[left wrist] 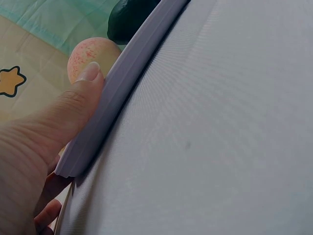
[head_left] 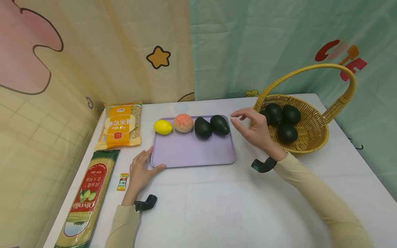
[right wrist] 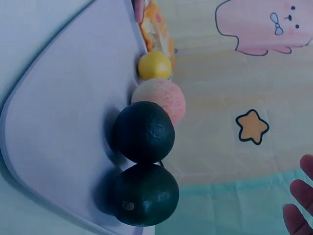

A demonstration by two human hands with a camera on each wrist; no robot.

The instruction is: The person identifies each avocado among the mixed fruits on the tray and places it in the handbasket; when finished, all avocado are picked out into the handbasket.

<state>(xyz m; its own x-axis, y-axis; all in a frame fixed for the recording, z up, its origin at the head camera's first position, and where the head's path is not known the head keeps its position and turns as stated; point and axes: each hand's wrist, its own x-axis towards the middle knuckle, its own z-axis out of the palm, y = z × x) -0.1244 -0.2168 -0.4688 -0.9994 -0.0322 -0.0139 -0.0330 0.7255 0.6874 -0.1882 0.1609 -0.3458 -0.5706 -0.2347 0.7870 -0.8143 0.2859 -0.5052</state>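
Observation:
A lilac tray [head_left: 193, 151] bears a lemon [head_left: 162, 127], a peach [head_left: 183, 123] and two dark green avocados, the left avocado [head_left: 203, 128] beside the right avocado [head_left: 220, 125], in a row along its far side. My left hand [head_left: 142, 171] touches the tray's near left corner, fingers along the left side and thumb at the front edge; in the left wrist view the thumb [left wrist: 78, 103] lies against the rim. Between tray and basket, my right hand [head_left: 255, 126] hovers with thumb and forefinger apart, holding nothing. The wicker basket [head_left: 313, 141] contains several avocados [head_left: 287, 133].
On the left lie a yellow grain bag [head_left: 119, 125], a long pasta pack [head_left: 88, 199] and a small candy wrapper [head_left: 122, 182]. The basket's tall handle [head_left: 310, 66] arches above it. A patterned curtain [head_left: 223, 44] hangs behind the white table [head_left: 198, 206].

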